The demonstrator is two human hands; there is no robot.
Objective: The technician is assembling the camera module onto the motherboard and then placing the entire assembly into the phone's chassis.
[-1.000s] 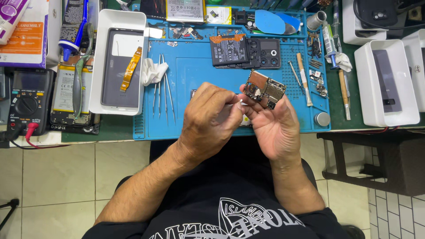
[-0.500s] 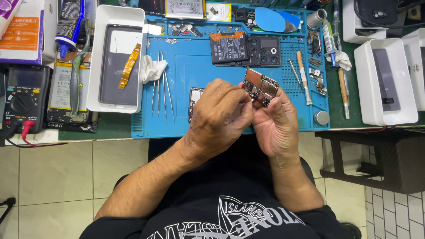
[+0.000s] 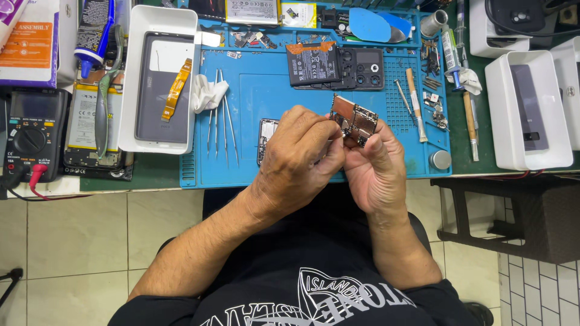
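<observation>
Hands are meeting above the near edge of a blue silicone repair mat [image 3: 266, 90] that is lying on the green tabletop [image 3: 151, 169]. The right hand [image 3: 374, 166] is grasping a small copper-coloured phone circuit board [image 3: 354, 119] by its lower edge, its grip closing around it between thumb and fingertips and holding it tilted just above the mat. The left hand [image 3: 302, 154] is pressing in from the side with fingers curled, its fingertips meeting the board's lower corner; whether it is pinching a tool cannot be told. Just beyond the board a dark phone frame with camera holes [image 3: 338, 65] is lying on the mat. To the left, a row of thin metal tweezers [image 3: 219, 111] is resting beside a crumpled white cloth [image 3: 206, 93], and a white rectangular tray holding a grey phone back cover [image 3: 158, 78] is sitting further left. A black multimeter [image 3: 30, 133] is standing at the far left edge.
</observation>
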